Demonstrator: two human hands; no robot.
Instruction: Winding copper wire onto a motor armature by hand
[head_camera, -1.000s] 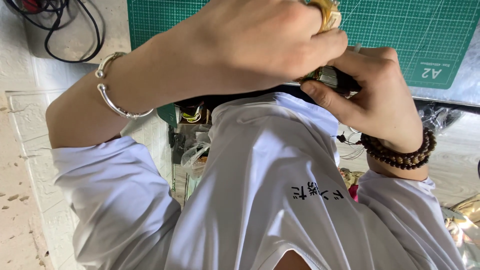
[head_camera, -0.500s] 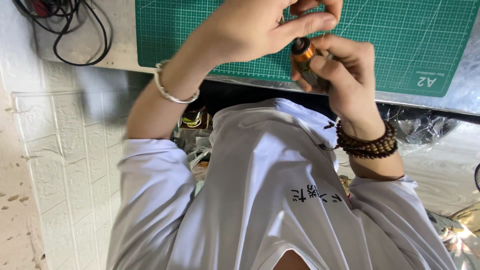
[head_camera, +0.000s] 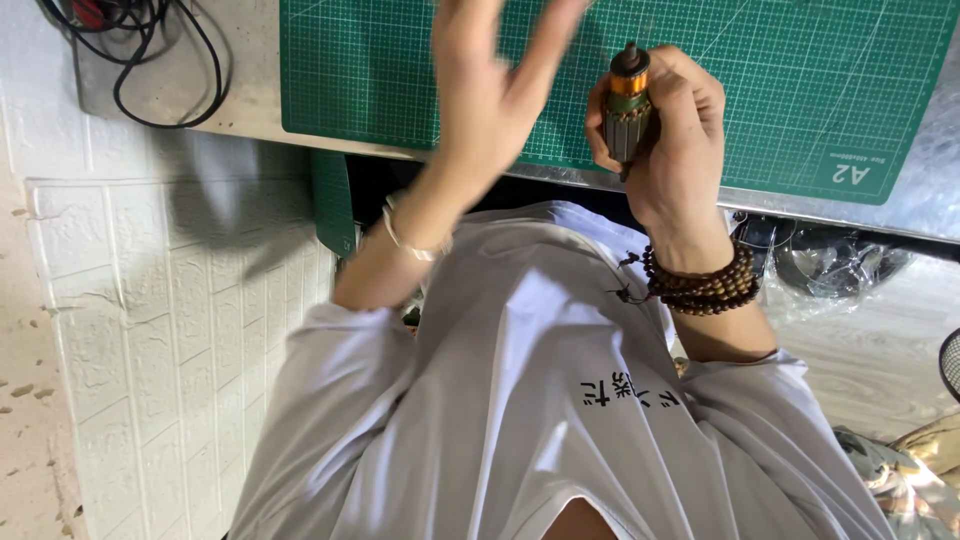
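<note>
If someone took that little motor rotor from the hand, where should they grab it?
Probably at the top: the orange band and shaft tip of the motor rotor stand upright, clear of the right hand, which wraps its grey body. Come from above or the free left side.

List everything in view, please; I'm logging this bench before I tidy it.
Motor armature: 1, grey core with orange and green bands and a dark shaft tip, upright in the right hand.
Cutting mat: 1, green with a grid, on the bench top.
Second mat: 1, green, hanging below the bench edge.
Cables: a black bundle, top left on the bench.
Wall panel: white brick pattern, left.
Plastic wrap: clear, right under the bench.
White shirt: 1, worn.
Silver bangle: 1, left wrist.
Wooden bead bracelet: brown, right wrist.
Left hand: raised, open, blurred.
Right hand: gripping the armature.
</note>
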